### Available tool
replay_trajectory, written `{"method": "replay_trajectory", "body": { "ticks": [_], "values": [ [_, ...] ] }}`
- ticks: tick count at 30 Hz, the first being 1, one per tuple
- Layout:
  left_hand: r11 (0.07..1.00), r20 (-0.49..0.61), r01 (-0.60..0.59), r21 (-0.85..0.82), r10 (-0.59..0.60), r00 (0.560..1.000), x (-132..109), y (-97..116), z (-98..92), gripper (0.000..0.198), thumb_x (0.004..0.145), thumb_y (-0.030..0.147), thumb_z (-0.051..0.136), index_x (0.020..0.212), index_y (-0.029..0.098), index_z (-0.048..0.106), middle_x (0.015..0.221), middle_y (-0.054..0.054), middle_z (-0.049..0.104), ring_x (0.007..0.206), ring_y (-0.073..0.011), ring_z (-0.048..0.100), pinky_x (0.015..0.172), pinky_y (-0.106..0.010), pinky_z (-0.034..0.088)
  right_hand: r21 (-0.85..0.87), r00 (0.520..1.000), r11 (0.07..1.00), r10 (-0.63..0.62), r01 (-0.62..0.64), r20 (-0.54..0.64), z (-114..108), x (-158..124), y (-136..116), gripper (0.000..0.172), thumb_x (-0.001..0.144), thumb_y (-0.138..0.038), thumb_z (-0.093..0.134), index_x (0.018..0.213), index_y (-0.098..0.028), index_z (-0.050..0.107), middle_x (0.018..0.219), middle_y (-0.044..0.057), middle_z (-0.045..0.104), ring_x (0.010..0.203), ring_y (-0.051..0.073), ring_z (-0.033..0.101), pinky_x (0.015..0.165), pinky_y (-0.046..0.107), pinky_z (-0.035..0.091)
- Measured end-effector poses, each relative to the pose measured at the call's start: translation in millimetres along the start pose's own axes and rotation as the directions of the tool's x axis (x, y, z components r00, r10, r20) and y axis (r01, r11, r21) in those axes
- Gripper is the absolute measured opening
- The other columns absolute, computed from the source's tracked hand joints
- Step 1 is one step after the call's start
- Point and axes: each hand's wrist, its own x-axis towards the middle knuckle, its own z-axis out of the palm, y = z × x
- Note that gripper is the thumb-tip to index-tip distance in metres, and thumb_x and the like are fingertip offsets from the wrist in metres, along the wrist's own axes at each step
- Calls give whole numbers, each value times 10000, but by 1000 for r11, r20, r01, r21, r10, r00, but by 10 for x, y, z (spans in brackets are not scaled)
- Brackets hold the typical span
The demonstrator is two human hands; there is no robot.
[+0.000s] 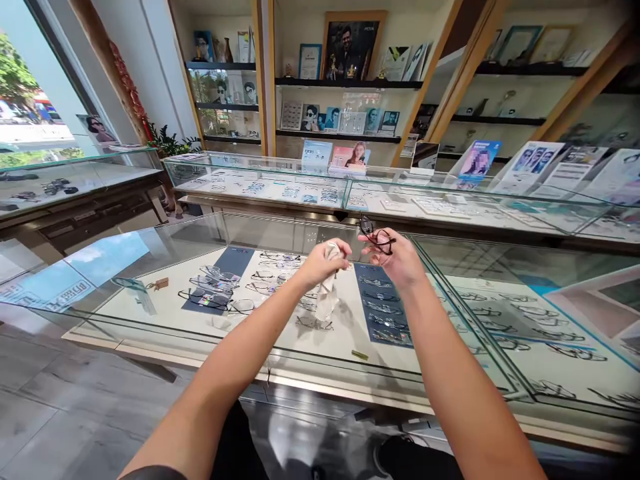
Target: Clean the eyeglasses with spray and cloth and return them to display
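Above the glass counter [150, 260], right hand [397, 260] holds glasses [375, 235], left hand [320, 263] cloth [331, 252].

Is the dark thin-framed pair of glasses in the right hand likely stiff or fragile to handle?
The dark thin-framed pair of glasses looks light: the right hand holds it by fingertips. Its thin wire frame probably bends easily. The white cloth in the left hand droops, so it is floppy.

A glass display counter [150, 267] holds rows of spectacle frames [385, 310] inside.
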Motion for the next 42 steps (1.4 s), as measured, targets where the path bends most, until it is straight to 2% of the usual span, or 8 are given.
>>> {"method": "replay_trajectory", "body": {
  "ticks": [4, 9, 13, 17, 22, 28, 42],
  "values": [
    [999, -14, -6, -48, 6, 1000, -26, 87, -86, 488, 643, 306, 943, 1001, 179, 636, 807, 55, 570, 661, -74, 536, 631, -230, 385, 6, 999, 1000, 11, -11, 39, 14, -62, 82, 364, 711, -470, 929, 855, -225, 702, 966, 87, 819, 719, 218, 746, 530, 250, 464],
    [989, -22, -8, -149, 5, 1000, -52, 115, -109, 543, 667, 345, 987, 1010, 199, 592, 867, 37, 584, 714, -92, 595, 655, -237, 439, -36, 996, 999, 12, -9, 83, 62, -83, 143, 361, 732, -508, 908, 848, -217, 728, 870, 81, 801, 725, 214, 731, 561, 262, 470],
    [965, 19, 32, -261, -28, 999, -83, 179, -82, 511, 672, 252, 947, 1012, 214, 568, 903, 33, 560, 704, -87, 560, 626, -239, 430, -45, 996, 999, -2, 6, 92, 114, -77, 179, 333, 741, -492, 889, 839, -219, 724, 834, 63, 789, 755, 217, 740, 600, 266, 480],
    [935, 85, 78, -346, -52, 995, -107, 231, -61, 450, 618, 111, 814, 976, 210, 559, 861, 38, 502, 666, -74, 485, 598, -232, 385, -40, 996, 999, 17, -14, 92, 149, -65, 236, 331, 740, -494, 877, 834, -220, 717, 826, 53, 782, 775, 228, 749, 643, 283, 519],
    [944, 94, 91, -317, -65, 993, -110, 222, -77, 442, 565, 76, 697, 969, 204, 570, 840, 35, 499, 636, -72, 455, 586, -233, 369, -35, 997, 999, -6, 8, 82, 139, -54, 249, 310, 775, -491, 852, 844, -223, 712, 834, 46, 780, 738, 206, 720, 693, 306, 557],
    [959, 87, 83, -269, -62, 994, -112, 203, -108, 428, 574, 77, 670, 972, 205, 574, 836, 35, 489, 648, -80, 474, 600, -236, 354, -36, 997, 999, -10, 13, 79, 168, -64, 203, 331, 757, -513, 849, 824, -226, 696, 776, 39, 757, 751, 225, 725, 714, 322, 555],
    [981, 17, 82, -175, -80, 997, -127, 257, -51, 417, 639, 156, 801, 974, 216, 560, 886, 24, 542, 706, -94, 496, 681, -263, 377, -44, 996, 999, -9, 13, 89, 188, -73, 235, 309, 751, -499, 853, 801, -229, 714, 786, 38, 730, 787, 233, 727, 703, 319, 520]
  ]
}}
